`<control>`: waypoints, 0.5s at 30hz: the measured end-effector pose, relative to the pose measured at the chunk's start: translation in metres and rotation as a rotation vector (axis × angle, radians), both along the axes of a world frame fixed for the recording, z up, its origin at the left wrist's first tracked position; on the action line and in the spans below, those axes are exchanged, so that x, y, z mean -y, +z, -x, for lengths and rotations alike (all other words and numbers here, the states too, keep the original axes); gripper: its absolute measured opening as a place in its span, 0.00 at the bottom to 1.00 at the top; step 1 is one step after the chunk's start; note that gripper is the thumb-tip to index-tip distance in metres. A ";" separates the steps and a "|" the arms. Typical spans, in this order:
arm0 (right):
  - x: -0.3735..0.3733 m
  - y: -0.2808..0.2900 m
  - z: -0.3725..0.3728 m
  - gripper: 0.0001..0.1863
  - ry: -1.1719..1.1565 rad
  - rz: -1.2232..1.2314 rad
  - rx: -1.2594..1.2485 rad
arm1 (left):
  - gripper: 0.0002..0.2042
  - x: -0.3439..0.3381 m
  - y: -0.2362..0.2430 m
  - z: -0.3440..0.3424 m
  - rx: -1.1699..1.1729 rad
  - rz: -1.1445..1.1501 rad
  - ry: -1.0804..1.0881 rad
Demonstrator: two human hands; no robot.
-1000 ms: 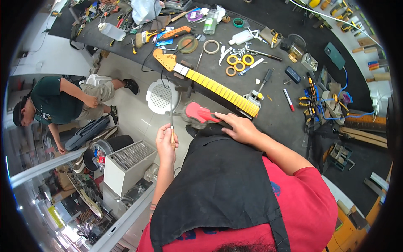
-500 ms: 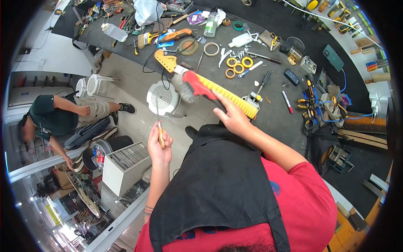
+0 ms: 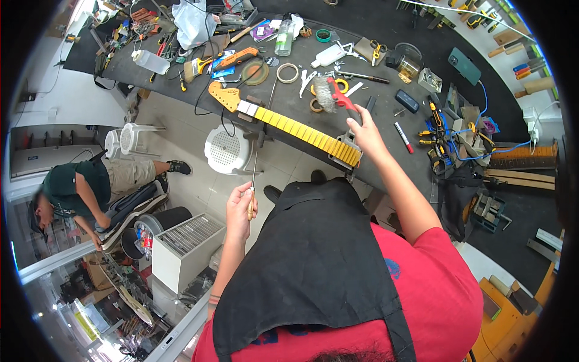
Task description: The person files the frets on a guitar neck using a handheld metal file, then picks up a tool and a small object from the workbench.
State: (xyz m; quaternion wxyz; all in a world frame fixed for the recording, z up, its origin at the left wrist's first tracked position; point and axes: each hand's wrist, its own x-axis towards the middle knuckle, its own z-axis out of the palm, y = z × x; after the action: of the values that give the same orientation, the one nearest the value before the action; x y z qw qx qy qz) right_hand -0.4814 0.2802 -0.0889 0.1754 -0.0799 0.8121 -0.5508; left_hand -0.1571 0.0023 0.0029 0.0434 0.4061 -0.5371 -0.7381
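My left hand [image 3: 240, 214] is closed around the wooden handle of a thin metal tool [image 3: 251, 206], its shaft pointing up toward the bench. My right hand [image 3: 367, 136] grips the dark handle of a red brush [image 3: 342, 98] with grey bristles, held over the bench beyond a guitar neck. The guitar neck [image 3: 295, 130], banded with yellow tape along the fretboard, lies diagonally at the bench's near edge on supports, its headstock [image 3: 223, 95] toward the left. Behind the brush are tape rolls [image 3: 341, 83], partly hidden by it.
The dark bench [image 3: 398, 181] carries bottles [image 3: 283, 39], a paintbrush [image 3: 193, 69], cables, pliers [image 3: 434, 120] and a phone [image 3: 464, 65]. A white stool [image 3: 229, 151] stands below. At left another person [image 3: 78, 193] bends beside long cases, near a slatted white box [image 3: 187, 247].
My right hand with the brush has moved forward and rightward, from near the apron to beyond the neck. My left hand shifted slightly. The other person has bent toward the cases.
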 end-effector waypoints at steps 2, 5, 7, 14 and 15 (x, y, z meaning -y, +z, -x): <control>-0.010 -0.022 0.016 0.34 0.017 -0.073 0.033 | 0.16 -0.006 -0.001 0.003 -0.008 -0.006 -0.016; 0.001 -0.031 0.031 0.34 0.020 -0.082 0.136 | 0.15 -0.013 -0.001 0.007 0.004 0.017 -0.055; 0.009 -0.039 0.047 0.34 0.139 -0.109 0.096 | 0.14 -0.016 -0.001 0.015 0.026 0.042 -0.094; 0.044 -0.017 0.046 0.27 0.135 -0.455 -0.650 | 0.14 -0.014 0.010 0.025 -0.010 0.127 -0.193; 0.051 -0.005 0.034 0.28 0.117 -0.412 -0.720 | 0.13 -0.013 0.010 0.024 0.006 0.176 -0.254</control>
State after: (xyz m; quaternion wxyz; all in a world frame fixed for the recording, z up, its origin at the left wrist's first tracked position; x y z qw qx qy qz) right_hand -0.5157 0.2291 -0.0934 -0.0764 -0.2766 0.9087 -0.3030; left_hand -0.1816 0.0157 0.0131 -0.0165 0.3315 -0.6469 -0.6865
